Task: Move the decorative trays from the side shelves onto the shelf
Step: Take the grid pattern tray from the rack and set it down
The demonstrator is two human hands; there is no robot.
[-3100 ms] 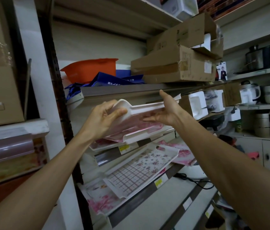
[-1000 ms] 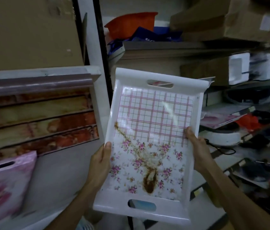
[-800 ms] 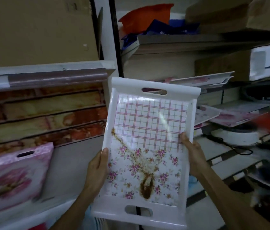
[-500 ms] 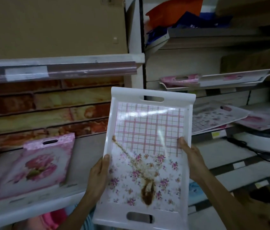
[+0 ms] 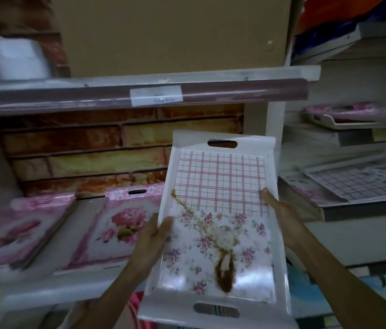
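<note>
I hold a white decorative tray (image 5: pixel 220 186) with a pink grid, small flowers and a brown stain, face up and tilted toward me. My left hand (image 5: pixel 154 236) grips its left rim and my right hand (image 5: pixel 279 214) grips its right rim, thumbs on the printed face. Behind it lies the white shelf (image 5: pixel 52 248) with a brick-pattern back. On that shelf rest a pink rose tray (image 5: pixel 120 222) and another pink tray (image 5: pixel 16 231) further left.
Side shelves on the right carry a grid-and-flower tray (image 5: pixel 358 181) and, one level up, stacked pink and white trays (image 5: pixel 358 117). A large cardboard box (image 5: pixel 170 32) sits on the upper shelf, whose front rail bears a label (image 5: pixel 156 96).
My view has swung left from the side shelves toward the brick-backed shelf. The tray stays gripped in both hands and now sits in front of that shelf, beside the pink rose tray.
</note>
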